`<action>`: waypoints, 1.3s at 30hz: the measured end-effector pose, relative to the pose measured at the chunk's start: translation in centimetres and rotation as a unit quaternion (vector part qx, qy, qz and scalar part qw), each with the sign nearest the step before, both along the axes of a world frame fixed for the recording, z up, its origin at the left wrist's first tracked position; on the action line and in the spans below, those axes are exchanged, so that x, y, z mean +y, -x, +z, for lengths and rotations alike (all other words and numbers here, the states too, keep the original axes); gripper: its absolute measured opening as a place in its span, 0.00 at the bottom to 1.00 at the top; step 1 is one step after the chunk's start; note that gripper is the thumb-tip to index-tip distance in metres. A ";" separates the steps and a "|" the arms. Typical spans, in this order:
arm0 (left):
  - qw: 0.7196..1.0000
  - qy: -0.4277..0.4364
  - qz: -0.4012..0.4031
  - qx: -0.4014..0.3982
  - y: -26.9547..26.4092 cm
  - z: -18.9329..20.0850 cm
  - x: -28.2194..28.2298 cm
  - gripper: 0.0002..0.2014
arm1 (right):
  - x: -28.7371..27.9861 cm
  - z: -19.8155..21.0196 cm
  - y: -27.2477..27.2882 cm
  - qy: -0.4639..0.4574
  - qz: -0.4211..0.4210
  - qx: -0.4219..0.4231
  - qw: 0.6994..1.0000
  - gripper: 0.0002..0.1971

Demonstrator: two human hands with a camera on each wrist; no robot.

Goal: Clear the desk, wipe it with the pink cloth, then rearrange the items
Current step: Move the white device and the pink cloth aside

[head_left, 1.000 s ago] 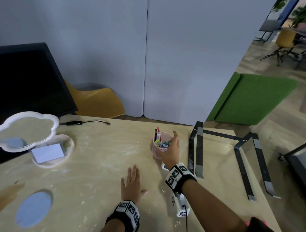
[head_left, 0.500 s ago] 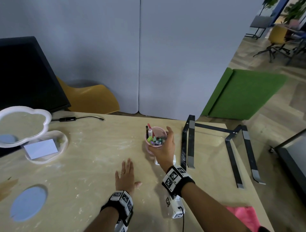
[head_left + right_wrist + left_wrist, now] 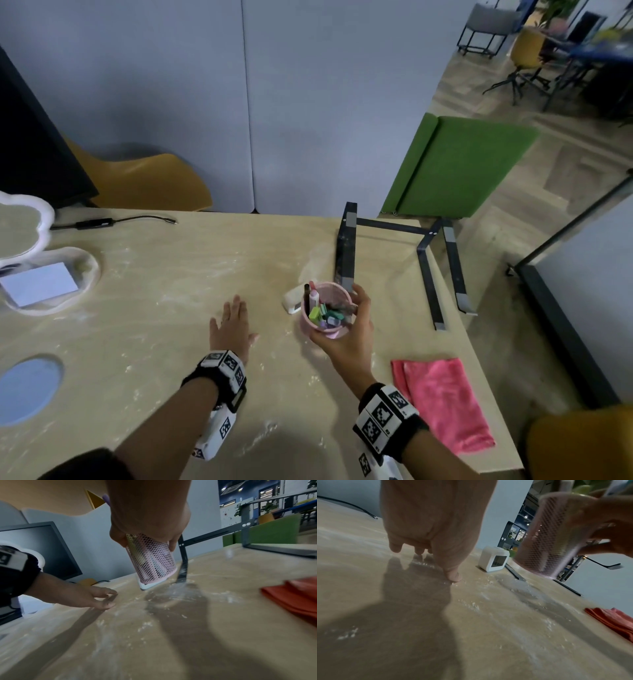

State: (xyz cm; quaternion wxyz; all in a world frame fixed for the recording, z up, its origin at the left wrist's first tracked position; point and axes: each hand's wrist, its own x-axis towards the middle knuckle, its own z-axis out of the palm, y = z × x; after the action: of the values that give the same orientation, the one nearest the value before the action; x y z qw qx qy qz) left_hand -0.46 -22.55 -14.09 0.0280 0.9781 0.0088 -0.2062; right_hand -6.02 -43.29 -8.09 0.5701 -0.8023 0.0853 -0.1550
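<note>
My right hand (image 3: 347, 329) grips a pink mesh pen cup (image 3: 325, 310) full of markers and holds it tilted above the dusty wooden desk (image 3: 171, 291). The right wrist view shows the pen cup (image 3: 151, 563) clear of the surface, with fingers wrapped around its upper part. My left hand (image 3: 231, 327) lies flat on the desk with straight fingers (image 3: 452, 574) touching the wood. A folded pink cloth (image 3: 445, 401) lies near the right front edge. A small white clock (image 3: 494, 558) stands just behind the cup.
A black metal laptop stand (image 3: 404, 253) sits at the back right. At the left are a white cloud-shaped mirror (image 3: 24, 226), its tray with a card (image 3: 39, 284), a blue coaster (image 3: 29, 387) and a black monitor (image 3: 30, 147). A cable (image 3: 113, 221) runs along the back edge.
My right hand has lifted the pen cup off the desk and drawn it toward me, uncovering the white clock. The left hand stays flat. The head view has tilted down, showing the pink cloth.
</note>
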 end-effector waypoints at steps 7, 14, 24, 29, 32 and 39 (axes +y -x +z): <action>1.000 -0.006 0.004 0.004 0.1 -0.3 -0.2 0.34 | -6.2 0.3 3.1 0.006 -0.058 -0.020 0.998 0.56; 1.000 0.008 0.017 -0.008 0.1 -0.7 -0.3 0.35 | -11.1 0.2 -1.6 0.018 -0.128 0.001 0.992 0.57; 0.999 0.036 0.024 -0.028 0.1 -1.7 0.2 0.35 | -13.8 -1.6 -7.4 0.017 -0.171 0.057 0.983 0.54; 0.999 0.027 0.024 -0.017 0.0 -1.2 0.0 0.36 | -13.8 -1.8 -7.3 0.010 -0.195 0.078 0.978 0.58; 0.999 0.034 0.030 -0.029 -0.8 -0.4 -0.7 0.37 | -13.5 -1.9 -5.9 0.023 -0.188 0.114 0.975 0.59; 0.944 0.294 -0.018 -0.146 -3.0 0.6 -5.6 0.37 | -11.1 -4.8 -1.7 0.139 -0.155 0.098 0.973 0.32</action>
State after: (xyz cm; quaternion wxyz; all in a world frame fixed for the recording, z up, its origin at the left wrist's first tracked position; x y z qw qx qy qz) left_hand 2.52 -28.12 -13.50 0.3116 0.9457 -0.0742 -0.0546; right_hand -4.28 -54.40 -12.89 0.4108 -0.8619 0.2421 -0.1726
